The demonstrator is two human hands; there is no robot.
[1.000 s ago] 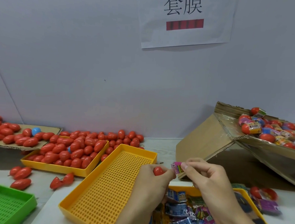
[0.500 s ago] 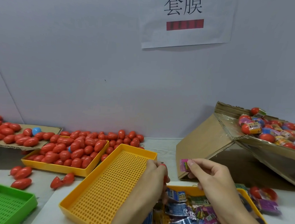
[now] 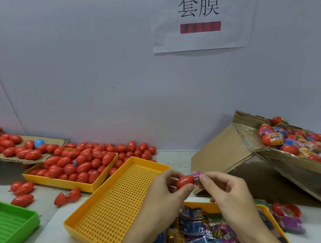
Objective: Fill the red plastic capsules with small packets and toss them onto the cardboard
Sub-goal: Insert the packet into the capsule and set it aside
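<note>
Tabletop [image 3: 176, 155] of pale grey is running back to a plain lilac-grey wall [image 3: 84, 72], where a white paper sign [image 3: 202, 24] with black characters and a red bar is hanging. Against the wall on the left, a flat sheet of brown cardboard [image 3: 59, 140] is lying under a heap of closed red oval plastic capsules [image 3: 9, 147], with one blue capsule [image 3: 39, 142] among them. Just beside it, a yellow perforated plastic tray [image 3: 65, 182] is holding more red capsules, and others are lying loose on the table around it. A second yellow perforated tray [image 3: 115, 202] is sitting empty at centre, next to a green perforated tray [image 3: 8, 223] at the lower left. On the right, a tilted brown cardboard box [image 3: 222, 149] is carrying capsules mixed with coloured packets. A third yellow tray [image 3: 196, 204] under the hands is holding a jumble of small blue and pink foil packets [image 3: 202, 231].

The left hand [image 3: 164, 193] is curling its fingers and thumb around a red plastic capsule half [image 3: 185, 181], holding it above the trays. The right hand [image 3: 228, 192] is pinching a small pink packet [image 3: 196, 177] between thumb and forefinger, pressing it against the open end of the capsule half; whether the packet is partly inside is hard to tell.
</note>
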